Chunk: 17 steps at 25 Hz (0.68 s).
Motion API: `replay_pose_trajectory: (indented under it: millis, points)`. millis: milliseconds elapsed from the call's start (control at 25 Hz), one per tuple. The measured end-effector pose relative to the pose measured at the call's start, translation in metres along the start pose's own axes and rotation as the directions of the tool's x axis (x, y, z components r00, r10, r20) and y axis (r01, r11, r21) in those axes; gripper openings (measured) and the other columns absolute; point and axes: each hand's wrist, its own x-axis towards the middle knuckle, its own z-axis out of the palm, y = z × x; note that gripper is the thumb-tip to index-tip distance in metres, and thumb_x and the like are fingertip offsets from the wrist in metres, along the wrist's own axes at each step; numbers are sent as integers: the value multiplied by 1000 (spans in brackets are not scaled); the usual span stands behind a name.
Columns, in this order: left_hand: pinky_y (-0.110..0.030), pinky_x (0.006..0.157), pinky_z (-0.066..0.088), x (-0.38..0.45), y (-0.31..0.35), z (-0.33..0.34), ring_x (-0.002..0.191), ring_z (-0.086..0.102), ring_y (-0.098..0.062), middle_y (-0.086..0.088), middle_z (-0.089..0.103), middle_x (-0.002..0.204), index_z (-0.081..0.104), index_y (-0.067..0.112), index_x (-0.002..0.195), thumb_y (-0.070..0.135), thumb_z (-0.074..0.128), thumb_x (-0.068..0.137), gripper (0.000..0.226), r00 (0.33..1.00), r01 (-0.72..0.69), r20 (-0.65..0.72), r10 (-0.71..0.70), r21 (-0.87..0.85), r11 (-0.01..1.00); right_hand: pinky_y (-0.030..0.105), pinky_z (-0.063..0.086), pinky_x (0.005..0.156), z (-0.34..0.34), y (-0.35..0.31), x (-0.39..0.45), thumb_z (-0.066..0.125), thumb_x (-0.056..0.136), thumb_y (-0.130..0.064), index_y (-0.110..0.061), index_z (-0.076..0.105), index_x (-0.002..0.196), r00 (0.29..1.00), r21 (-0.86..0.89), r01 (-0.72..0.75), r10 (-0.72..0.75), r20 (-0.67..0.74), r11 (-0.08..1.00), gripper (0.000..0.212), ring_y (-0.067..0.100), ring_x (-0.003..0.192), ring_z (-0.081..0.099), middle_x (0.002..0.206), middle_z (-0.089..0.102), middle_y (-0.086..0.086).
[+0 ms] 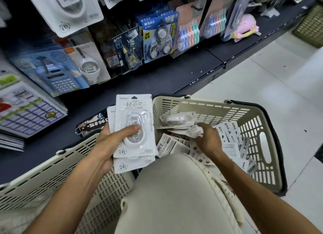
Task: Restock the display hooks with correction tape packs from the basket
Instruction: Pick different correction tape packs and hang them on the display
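My left hand (111, 139) grips a small stack of white correction tape packs (134, 129), thumb pressed across the top pack's blister. A beige basket (206, 106) with dark handles stands on the floor to the right and holds several loose packs (176, 119). My right hand (208, 137) reaches down into the basket, its fingers curled onto a pack in the pile (195, 133). Matching white packs (64, 8) hang on the display hooks at the upper left.
A second beige basket (43, 174) lies on the dark low shelf (157, 80) under my left arm. Calculators (57, 73), blue value packs (157, 38) and pastel tape sets (190, 33) hang above. My knee (174, 190) fills the foreground. White tiled floor (279, 80) lies to the right.
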Motion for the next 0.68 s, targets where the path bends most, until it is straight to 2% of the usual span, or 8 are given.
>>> replay_pose_trajectory:
  millis: [80,160,280,360,440,560,600,680]
  points:
    - [-44,71,64,0,1,-3,95,78,-31,-10,79,111,64,17,130,22,91,49,86,999,-26,-29,26,-12,1000,44,54,93,1,43,16,64,94,-10,-20,66,126,997,-352,-3,-23,-70,936,34,28,116,57,135,64,6]
    - [-44,70,64,0,-1,-5,92,79,-30,-9,80,108,65,17,129,21,91,49,84,998,-40,-50,39,-11,999,48,51,94,2,64,29,67,94,-21,-20,70,115,991,-375,37,-83,-106,926,21,30,114,55,126,69,6]
    - [-40,65,64,-4,-4,-4,87,80,-27,-7,81,103,65,17,126,21,92,49,82,996,-57,-66,55,-23,998,49,50,98,7,65,37,67,92,-19,-22,62,130,982,-451,177,-189,17,875,38,31,120,55,138,61,4]
    - [-43,67,64,-7,-6,-3,89,79,-28,-6,81,105,64,19,128,25,96,43,91,995,-66,-75,66,-3,998,47,48,95,6,53,38,62,97,-21,-19,70,111,952,-505,280,-303,39,817,17,31,118,55,125,67,3]
    - [-48,72,64,-7,-6,-5,91,79,-29,-6,80,108,63,22,128,32,100,36,100,991,-84,-102,87,29,996,43,47,88,0,32,34,56,101,-23,-15,70,97,902,-401,385,-431,-27,831,16,29,108,58,107,69,3]
    - [-53,82,63,-6,-1,-10,92,79,-29,-2,81,106,64,26,124,38,103,31,101,978,-134,-151,142,61,989,38,51,66,-28,-20,19,43,105,-34,-15,61,100,801,-200,577,-597,-51,792,27,25,80,63,85,66,2]
    - [-56,86,61,-6,2,-11,94,79,-29,-1,81,106,64,27,123,38,101,34,97,974,-151,-160,160,70,986,34,52,56,-44,-38,14,41,105,-38,-17,60,101,779,-97,612,-619,-97,785,29,22,70,64,78,66,-1]
    - [-57,90,59,-8,10,-10,96,78,-29,0,80,107,63,28,124,38,100,37,94,969,-171,-162,184,88,981,24,52,51,-86,-74,6,52,102,-34,-21,66,101,772,273,635,-578,-263,723,20,12,65,67,77,69,-2]
